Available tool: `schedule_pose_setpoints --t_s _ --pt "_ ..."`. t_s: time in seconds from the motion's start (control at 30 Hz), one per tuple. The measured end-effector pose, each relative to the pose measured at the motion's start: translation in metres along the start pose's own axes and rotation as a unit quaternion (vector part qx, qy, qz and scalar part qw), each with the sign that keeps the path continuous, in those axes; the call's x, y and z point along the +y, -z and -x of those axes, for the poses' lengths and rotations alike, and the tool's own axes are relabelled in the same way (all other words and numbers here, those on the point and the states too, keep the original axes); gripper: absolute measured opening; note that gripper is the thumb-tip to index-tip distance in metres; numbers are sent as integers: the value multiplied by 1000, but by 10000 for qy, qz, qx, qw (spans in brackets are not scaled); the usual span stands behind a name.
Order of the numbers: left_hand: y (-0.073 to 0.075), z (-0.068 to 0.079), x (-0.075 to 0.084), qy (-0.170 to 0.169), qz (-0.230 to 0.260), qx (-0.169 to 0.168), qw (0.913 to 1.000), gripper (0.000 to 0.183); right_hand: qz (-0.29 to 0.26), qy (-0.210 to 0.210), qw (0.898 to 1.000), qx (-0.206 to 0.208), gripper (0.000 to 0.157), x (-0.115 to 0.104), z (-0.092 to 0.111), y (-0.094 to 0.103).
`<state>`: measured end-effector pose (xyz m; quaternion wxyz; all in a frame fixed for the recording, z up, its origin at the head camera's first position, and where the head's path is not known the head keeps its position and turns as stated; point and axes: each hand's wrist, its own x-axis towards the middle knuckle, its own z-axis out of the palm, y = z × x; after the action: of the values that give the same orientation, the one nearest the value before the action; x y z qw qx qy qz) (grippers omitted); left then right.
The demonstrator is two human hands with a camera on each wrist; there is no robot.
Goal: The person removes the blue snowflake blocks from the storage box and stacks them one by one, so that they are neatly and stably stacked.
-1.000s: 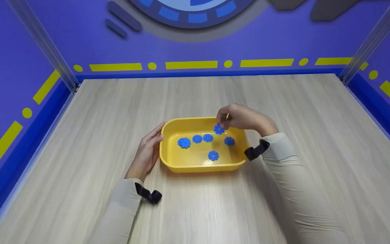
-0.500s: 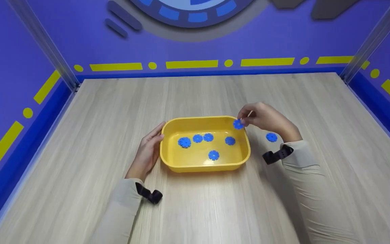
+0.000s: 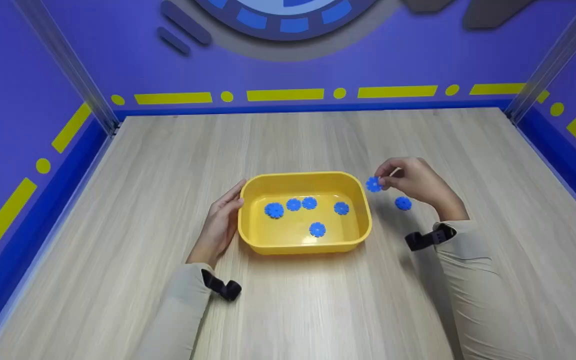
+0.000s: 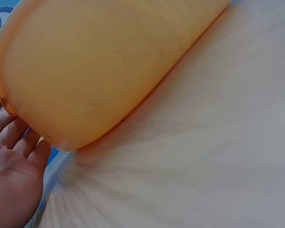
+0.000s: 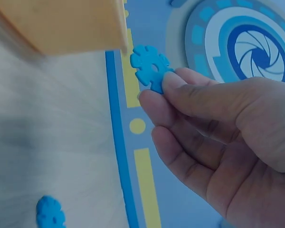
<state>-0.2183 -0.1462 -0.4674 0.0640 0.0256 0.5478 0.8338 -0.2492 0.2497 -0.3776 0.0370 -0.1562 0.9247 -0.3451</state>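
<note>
My right hand (image 3: 418,180) pinches a blue snowflake building disc (image 3: 373,184) between thumb and fingertips. It hangs in the air just right of the yellow plastic tub (image 3: 308,248); the right wrist view shows the held disc (image 5: 147,66) with its notched edge and centre hole. Below this hand, another blue disc (image 3: 403,203) lies on the table. My left hand (image 3: 219,225) rests against the tub's left end, thumb at the rim. In the left wrist view its fingers (image 4: 19,137) lie fairly straight along the outer wall, their tips partly hidden.
Several blue discs lie inside the tub, among them one disc (image 3: 317,229) near the front and an overlapping pair (image 3: 274,210) at the left. The wood-grain table (image 3: 288,310) is bounded by a blue back wall (image 3: 288,75) and side walls.
The right hand has moved right, carrying the disc from over the tub to past its right rim. The disc on the table has come into view. My left hand has stayed at the tub.
</note>
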Motion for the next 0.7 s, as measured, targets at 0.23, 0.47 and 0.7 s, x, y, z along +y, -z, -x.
schedule_pose_setpoints --t_s 0.23,0.47,0.7 --pt "-1 0 1 -6 -90 -1 10000 53 -26 -264 9996 100 9 17 10 2" --pt "-1 1 1 -62 -78 -30 9999 53 -86 -445 9989 84 13 32 18 6" --pt "-1 0 1 -51 -101 -11 9999 53 13 -568 9984 58 16 48 23 7"
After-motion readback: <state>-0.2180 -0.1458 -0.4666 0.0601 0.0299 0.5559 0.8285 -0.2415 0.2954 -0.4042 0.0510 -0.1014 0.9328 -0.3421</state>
